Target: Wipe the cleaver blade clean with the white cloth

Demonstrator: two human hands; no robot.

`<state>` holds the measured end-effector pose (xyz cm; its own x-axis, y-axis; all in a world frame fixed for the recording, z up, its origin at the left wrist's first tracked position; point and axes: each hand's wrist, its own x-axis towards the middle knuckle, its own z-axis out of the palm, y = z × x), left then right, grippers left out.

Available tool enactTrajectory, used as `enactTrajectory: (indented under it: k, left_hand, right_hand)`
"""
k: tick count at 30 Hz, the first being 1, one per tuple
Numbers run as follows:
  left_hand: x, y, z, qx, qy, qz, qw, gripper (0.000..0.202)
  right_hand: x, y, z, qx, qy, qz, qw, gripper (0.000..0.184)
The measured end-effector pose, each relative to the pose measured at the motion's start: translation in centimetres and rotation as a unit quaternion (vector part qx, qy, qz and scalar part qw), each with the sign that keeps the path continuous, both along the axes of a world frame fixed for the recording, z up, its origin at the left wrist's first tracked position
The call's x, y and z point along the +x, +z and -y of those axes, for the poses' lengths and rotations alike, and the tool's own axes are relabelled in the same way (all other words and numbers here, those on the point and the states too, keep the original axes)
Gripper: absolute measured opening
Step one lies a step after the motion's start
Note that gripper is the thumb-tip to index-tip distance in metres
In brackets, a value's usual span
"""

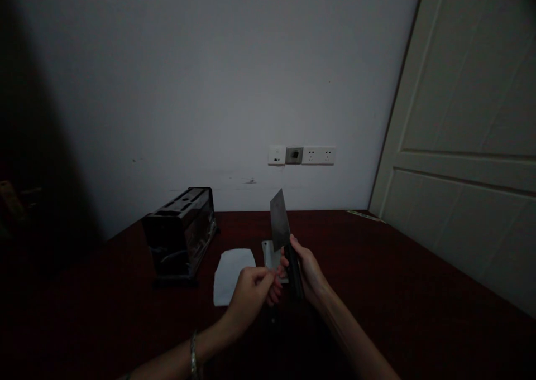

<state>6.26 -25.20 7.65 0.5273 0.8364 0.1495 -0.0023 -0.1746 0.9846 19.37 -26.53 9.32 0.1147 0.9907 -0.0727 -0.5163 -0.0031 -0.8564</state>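
The right hand (307, 268) is gripping a cleaver (280, 224) by its black handle (294, 274) and holding it over the middle of the table (335, 246), the blade (278, 215) pointing toward the far edge and leaning slightly left. The left hand (251, 290) is curling just beside the handle; whether it is pinching anything cannot be told. The step in hand is apparently handling the raised cleaver; the next move is seemingly calling for a steady right grip, the left hand clear of the blade. The blade is showing broad, grey and dull, its end slanting.
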Motion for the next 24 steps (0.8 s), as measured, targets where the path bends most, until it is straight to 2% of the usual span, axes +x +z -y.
enactTrajectory:
  k: [4,9,14,18,24]
  left_hand:
    - [0.2,-0.4,0.3,-0.019,-0.003,-0.01,1.0,0.035]
    - [0.5,-0.1,0.5,-0.13,-0.026,0.042,0.99,0.041]
    - [1.1,0.2,0.3,-0.271,-0.039,0.103,0.956,0.035]
    - [1.8,0.3,0.0,-0.354,-0.064,0.147,0.921,0.03]
    - [3.0,0.9,-0.1,-0.395,-0.045,0.161,0.903,0.031]
  right_hand:
    - [-0.1,-0.2,-0.1,0.008,-0.008,0.037,0.999,0.044]
    - [0.0,-0.3,-0.2,0.016,-0.027,0.122,0.992,0.05]
    - [0.2,-0.5,-0.4,-0.003,-0.053,0.182,0.982,0.051]
    - [0.4,-1.0,-0.8,-0.022,-0.058,0.21,0.976,0.053]
    - [0.3,-1.6,-0.8,-0.036,-0.061,0.258,0.963,0.051]
